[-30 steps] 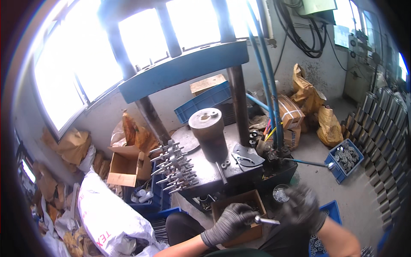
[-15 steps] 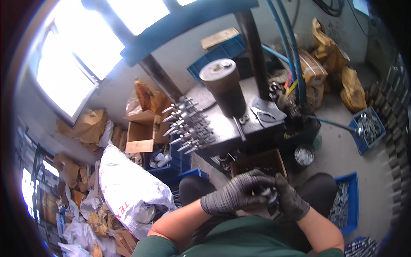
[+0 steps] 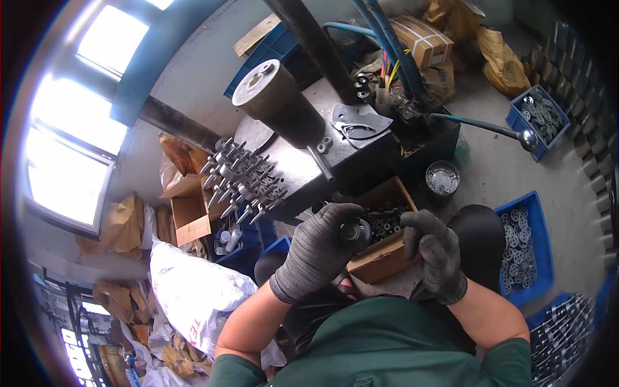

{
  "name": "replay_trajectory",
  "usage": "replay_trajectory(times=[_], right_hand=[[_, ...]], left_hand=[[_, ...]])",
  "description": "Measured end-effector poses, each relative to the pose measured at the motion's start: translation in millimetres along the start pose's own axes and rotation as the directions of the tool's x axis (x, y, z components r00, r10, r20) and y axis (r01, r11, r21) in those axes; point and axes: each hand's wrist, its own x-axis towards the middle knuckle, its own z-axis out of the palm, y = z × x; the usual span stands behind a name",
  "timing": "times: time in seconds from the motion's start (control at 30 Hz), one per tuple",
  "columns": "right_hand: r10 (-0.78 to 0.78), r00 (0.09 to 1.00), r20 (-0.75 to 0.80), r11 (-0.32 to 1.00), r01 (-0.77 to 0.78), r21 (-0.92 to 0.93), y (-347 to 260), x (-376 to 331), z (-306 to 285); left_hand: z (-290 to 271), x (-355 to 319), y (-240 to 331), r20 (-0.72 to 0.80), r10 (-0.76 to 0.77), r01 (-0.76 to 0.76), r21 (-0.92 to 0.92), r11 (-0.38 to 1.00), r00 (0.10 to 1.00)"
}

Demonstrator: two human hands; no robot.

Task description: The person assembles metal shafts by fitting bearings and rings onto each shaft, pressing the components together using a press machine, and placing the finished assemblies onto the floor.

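Both my hands wear grey knit gloves. In my left hand (image 3: 320,248) is a small round metal part with a ringed end (image 3: 351,231), held between thumb and fingers; its exact kind is unclear. Apart from it on the right, my right hand (image 3: 438,258) has its fingers loosely bent and spread, with nothing visible in them. Beneath and between the hands stands an open cardboard box (image 3: 380,259) with many small dark metal rings (image 3: 385,222) in it. In front of me is a machine with a thick metal cylinder (image 3: 280,106) above a metal table (image 3: 290,184).
Many metal shafts (image 3: 242,177) stand upright on the table's left. Blue bins with spoked metal discs (image 3: 518,251) and similar parts (image 3: 543,116) are on the right. A round tin (image 3: 443,178) sits beyond the box. A white sack (image 3: 193,293) and cardboard are at left.
My hands, together around a metal part before, have come apart; the part is now in the left and the right has moved away. The view has turned, showing more of the right side.
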Motion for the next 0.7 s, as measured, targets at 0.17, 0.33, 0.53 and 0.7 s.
replay_trajectory(times=[0.17, 0.33, 0.53, 0.7], right_hand=[[-0.068, 0.987, -0.149, 0.986, 0.089, 0.143, 10, 2, 16], [0.239, 0.943, 0.233, 0.655, -0.334, 0.677, 35, 15, 46], [-0.109, 0.986, -0.123, 0.959, 0.137, 0.248, -13, 12, -19], [0.190, 0.826, -0.530, 0.909, 0.056, 0.414, -133, -65, -139]], left_hand=[[16, 3, 16, 0.062, 0.002, 0.000, -0.028, 1.000, 0.998], [0, -10, 15, 0.083, 0.100, -0.070, -0.312, 0.948, 0.991], [24, 33, 11, -0.090, 0.154, -0.175, -0.325, 0.929, 0.984], [29, 36, 2, -0.126, 0.088, -0.126, -0.337, 0.933, 0.988]])
